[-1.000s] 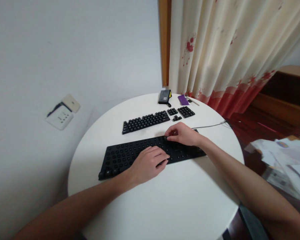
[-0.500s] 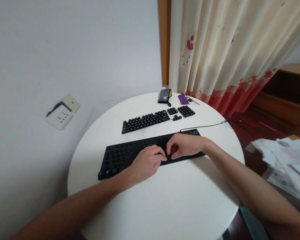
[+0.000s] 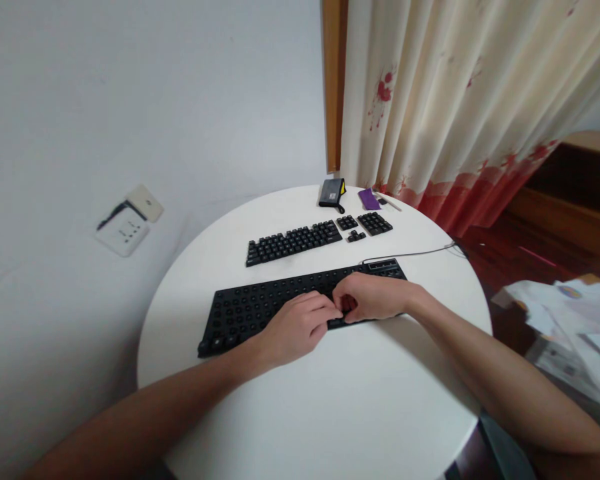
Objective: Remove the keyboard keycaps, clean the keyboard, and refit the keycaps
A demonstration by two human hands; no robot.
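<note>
A black keyboard base [image 3: 250, 307] without its keycaps lies across the round white table [image 3: 330, 400]. My left hand [image 3: 295, 327] rests on its front middle with the fingers curled. My right hand [image 3: 375, 297] sits right beside it, fingertips pinched together against the left hand's fingers over the base. What they pinch is too small to make out. Behind the base, the removed keycaps [image 3: 295, 241] lie laid out in keyboard order, with the number-pad block [image 3: 375, 223] at their right.
A dark pouch with a yellow tag [image 3: 331, 192], a purple piece [image 3: 368, 199] and a thin pen-like stick [image 3: 389, 201] lie at the table's far edge. A cable [image 3: 410, 253] runs off to the right. Curtain [image 3: 455, 100] behind; wall socket [image 3: 125, 230] at left; papers [image 3: 570, 313] at right.
My right hand came back from the base's far edge to the front middle and met my left hand. The left fingers curled in. The view shifted slightly.
</note>
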